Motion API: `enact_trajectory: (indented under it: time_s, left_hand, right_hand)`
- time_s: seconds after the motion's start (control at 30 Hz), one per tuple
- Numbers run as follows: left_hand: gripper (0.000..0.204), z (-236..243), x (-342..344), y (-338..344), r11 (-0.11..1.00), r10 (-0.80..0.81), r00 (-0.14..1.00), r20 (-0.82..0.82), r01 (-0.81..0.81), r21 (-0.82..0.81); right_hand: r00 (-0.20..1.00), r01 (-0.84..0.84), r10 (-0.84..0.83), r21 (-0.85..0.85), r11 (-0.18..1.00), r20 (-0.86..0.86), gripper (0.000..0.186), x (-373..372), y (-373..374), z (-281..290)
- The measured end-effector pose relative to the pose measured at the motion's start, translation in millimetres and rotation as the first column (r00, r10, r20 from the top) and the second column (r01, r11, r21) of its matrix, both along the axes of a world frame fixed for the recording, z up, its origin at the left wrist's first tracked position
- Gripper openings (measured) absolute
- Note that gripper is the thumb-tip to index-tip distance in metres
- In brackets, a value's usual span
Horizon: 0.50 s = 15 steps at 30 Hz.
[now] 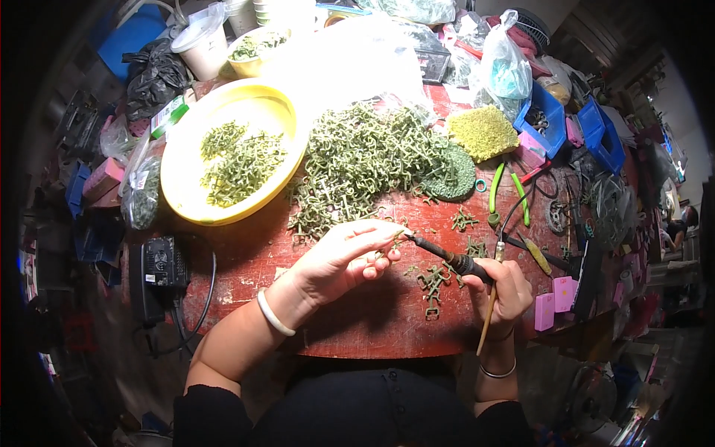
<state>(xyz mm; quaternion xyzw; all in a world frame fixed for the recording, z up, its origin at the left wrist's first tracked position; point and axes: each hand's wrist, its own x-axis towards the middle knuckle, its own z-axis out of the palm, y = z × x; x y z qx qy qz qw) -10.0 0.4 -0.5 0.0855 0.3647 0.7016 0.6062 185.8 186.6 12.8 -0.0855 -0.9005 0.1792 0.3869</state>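
My left hand (346, 257), with a white bangle at its wrist, pinches a small green hook-shaped piece (399, 240) between thumb and fingers. The tip of a soldering iron (465, 264) with a black handle meets or nearly meets that piece. My right hand (500, 292) grips the iron, and a thin wooden-handled stick (489, 316) is tucked upright in the same hand. Between and beyond the hands lie a few loose green pieces (433, 280). A large heap of similar green pieces (365, 153) rises just past my left hand.
A yellow basin (173, 195) with more green pieces stands left. Beyond the heap are a green round pad (452, 173) and a yellow textured block (482, 132). Green-handled pliers (497, 186), pink blocks (544, 311) and blue bins (547, 112) lie right. A corded black box (164, 261) stands left.
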Motion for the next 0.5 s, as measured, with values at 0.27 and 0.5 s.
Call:
enact_trajectory:
  time_s: [0.27, 0.5]
  left_hand:
    - [0.035, -1.3, -0.2, 0.2, 1.0, 0.001, 1.0, -0.003, -0.001, -0.007]
    - [0.034, -0.6, 0.6, 0.0, 1.0, 0.004, 1.0, 0.004, -0.004, -0.013]
  right_hand:
    - [1.0, -0.019, 0.019, 0.026, 0.999, 0.003, 0.032, -0.1, 1.1, -1.9]
    - [1.0, -0.009, 0.009, 0.027, 1.0, 0.0, 0.032, 0.4, 0.2, -0.5]
